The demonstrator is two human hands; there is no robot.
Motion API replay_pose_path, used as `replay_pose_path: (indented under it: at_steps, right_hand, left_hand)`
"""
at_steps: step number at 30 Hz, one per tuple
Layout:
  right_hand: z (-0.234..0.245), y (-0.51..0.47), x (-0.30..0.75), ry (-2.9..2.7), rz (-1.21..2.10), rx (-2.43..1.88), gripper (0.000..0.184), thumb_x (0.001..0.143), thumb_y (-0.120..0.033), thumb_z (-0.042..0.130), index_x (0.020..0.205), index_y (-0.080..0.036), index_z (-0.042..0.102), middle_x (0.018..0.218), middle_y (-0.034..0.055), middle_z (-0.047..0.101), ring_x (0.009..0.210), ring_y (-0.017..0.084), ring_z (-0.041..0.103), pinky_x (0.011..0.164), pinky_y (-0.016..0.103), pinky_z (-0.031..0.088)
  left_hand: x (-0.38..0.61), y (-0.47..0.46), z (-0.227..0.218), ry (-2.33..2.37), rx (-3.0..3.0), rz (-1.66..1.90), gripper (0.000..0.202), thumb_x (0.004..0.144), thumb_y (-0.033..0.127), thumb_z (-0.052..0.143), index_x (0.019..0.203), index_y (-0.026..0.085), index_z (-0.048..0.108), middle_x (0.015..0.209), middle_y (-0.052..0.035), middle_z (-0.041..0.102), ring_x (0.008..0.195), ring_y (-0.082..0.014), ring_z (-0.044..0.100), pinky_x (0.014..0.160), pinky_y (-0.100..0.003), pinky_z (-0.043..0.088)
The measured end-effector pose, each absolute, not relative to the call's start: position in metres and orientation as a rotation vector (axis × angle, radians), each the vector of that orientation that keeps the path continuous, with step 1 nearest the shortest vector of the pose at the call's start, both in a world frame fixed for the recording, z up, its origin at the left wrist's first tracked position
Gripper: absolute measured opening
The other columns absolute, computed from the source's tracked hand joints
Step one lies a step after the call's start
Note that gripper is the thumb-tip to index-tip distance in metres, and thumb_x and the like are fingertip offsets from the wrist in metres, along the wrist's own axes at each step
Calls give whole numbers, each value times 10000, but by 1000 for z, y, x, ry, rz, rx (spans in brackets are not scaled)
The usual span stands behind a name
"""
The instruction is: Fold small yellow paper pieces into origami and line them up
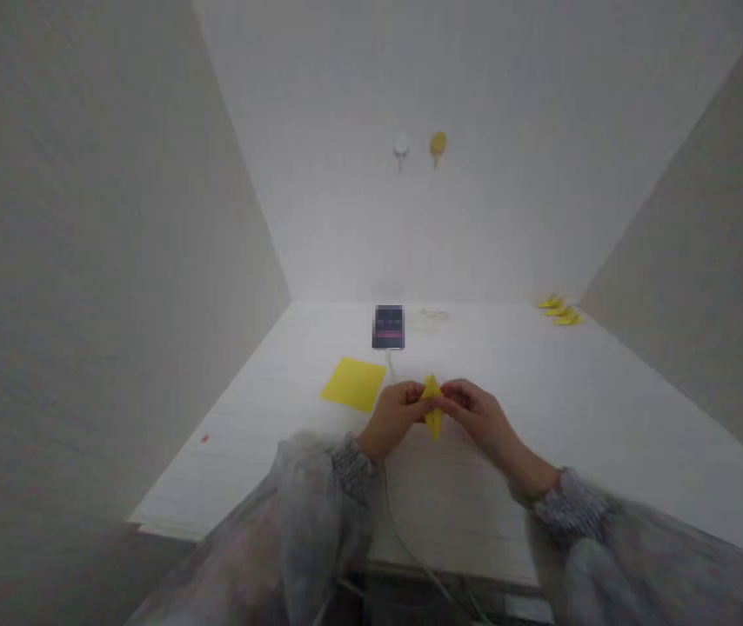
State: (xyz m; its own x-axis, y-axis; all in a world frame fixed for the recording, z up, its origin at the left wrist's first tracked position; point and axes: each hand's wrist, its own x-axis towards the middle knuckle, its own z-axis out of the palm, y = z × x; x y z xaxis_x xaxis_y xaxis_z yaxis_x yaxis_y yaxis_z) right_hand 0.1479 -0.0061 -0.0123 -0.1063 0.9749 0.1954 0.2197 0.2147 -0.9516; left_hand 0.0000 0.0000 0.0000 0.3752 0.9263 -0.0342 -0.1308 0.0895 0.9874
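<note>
Above the white table, a narrow folded piece of yellow paper [434, 422] is pinched between both hands, its pointed ends up and down. My left hand [398, 412] grips its left side with fingers closed. From the right, my right hand [479, 416] pinches the same paper near its middle, thumb close to the left thumb. Just beyond my left hand lies a flat square sheet of yellow paper [353, 383]. Finer folds in the held piece are too blurred to make out.
A phone [388, 327] stands at the back, its white cable [398, 526] running to the front table edge. Several folded yellow paper pieces [560, 311] lie at the back right corner. An orange scrap [205, 438] is at left. Two hooks, one white [401, 145], one yellow [438, 143], are on the back wall.
</note>
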Motion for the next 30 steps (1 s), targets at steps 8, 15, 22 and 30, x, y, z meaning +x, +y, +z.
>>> replay_pose_path:
  at_steps: [8, 15, 22, 30]
  right_hand:
    - [-9, -11, 147, -1478, 1025, -1149, 226, 658, -385, 599, 737, -189, 517, 600, -24, 521, 538, 105, 493, 494, 220, 393]
    - [-9, -13, 149, -1415, 950, -1200, 215, 609, -365, 646, 692, -180, 574, 667, 10, 594, 610, 136, 543, 585, 262, 433]
    - [-7, -14, 147, -1296, 999, -1145, 233, 576, -315, 685, 745, -185, 591, 702, 17, 620, 663, 150, 574, 631, 274, 452]
    - [-6, -15, 145, -1214, 1051, -1098, 206, 595, -288, 675, 757, -193, 591, 716, 14, 641, 681, 151, 596, 647, 268, 466]
  left_hand:
    - [2, 2, -7, 829, 1144, 1095, 382, 596, 306, 647, 833, 183, 375, 552, 56, 539, 522, -98, 540, 536, -240, 453]
    - [0, 4, -9, 855, 1214, 1026, 265, 598, 321, 641, 746, 123, 546, 637, -8, 588, 601, -107, 549, 612, -238, 427]
    - [-1, 3, -5, 981, 1222, 1109, 246, 522, 316, 689, 559, 116, 549, 542, 17, 538, 500, -72, 460, 508, -203, 348]
    - [1, 2, -6, 988, 1202, 1128, 279, 507, 337, 690, 531, 122, 514, 530, 25, 513, 493, -64, 437, 494, -198, 326]
